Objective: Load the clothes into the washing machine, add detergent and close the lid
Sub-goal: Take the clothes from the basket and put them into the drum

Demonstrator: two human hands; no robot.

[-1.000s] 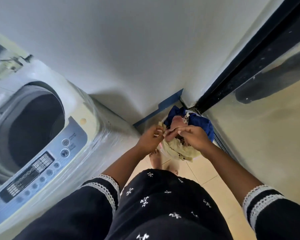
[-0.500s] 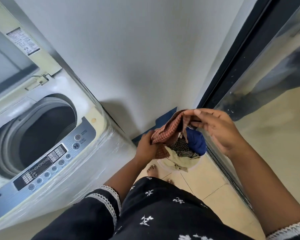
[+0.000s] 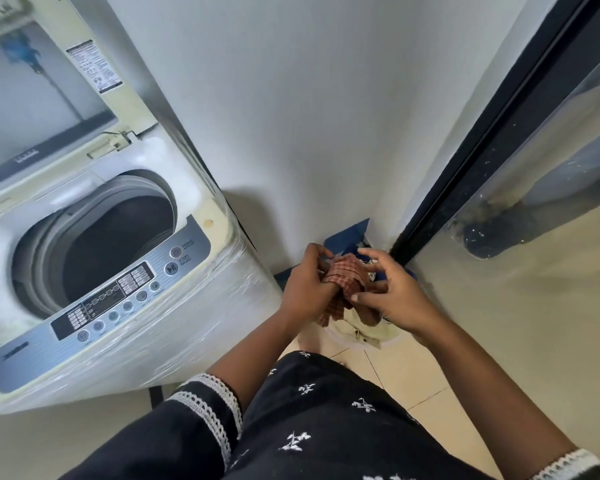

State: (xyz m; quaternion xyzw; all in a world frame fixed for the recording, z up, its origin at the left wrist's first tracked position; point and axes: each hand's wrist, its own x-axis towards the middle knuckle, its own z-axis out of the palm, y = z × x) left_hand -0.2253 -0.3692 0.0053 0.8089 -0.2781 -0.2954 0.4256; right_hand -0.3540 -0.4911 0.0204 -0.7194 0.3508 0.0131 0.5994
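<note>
Both of our hands now meet around the checked red cloth (image 3: 344,276), where half a second ago the right hand (image 3: 392,293) held it up by one edge, spread wide. Since then we have gathered it into a bunch. Our left hand (image 3: 305,285) has its fingers curled closed on the cloth's left side; the right hand's fingers are spread and only partly curled, the fingertips (image 3: 355,298) touching the cloth's lower right. We hold it directly above the white basket (image 3: 368,342) on the floor tiles, in the corner by the wall.

In the basket we see a cream garment (image 3: 357,327) hanging over the rim and, behind the cloth, a dark blue one (image 3: 352,249); the rest of its load is hidden by our hands.

To our left the washing machine (image 3: 125,306) stands well apart from the cloth, its lid (image 3: 42,98) raised upright. Its drum (image 3: 118,251) looks dark; we cannot tell whether anything lies inside.
</note>
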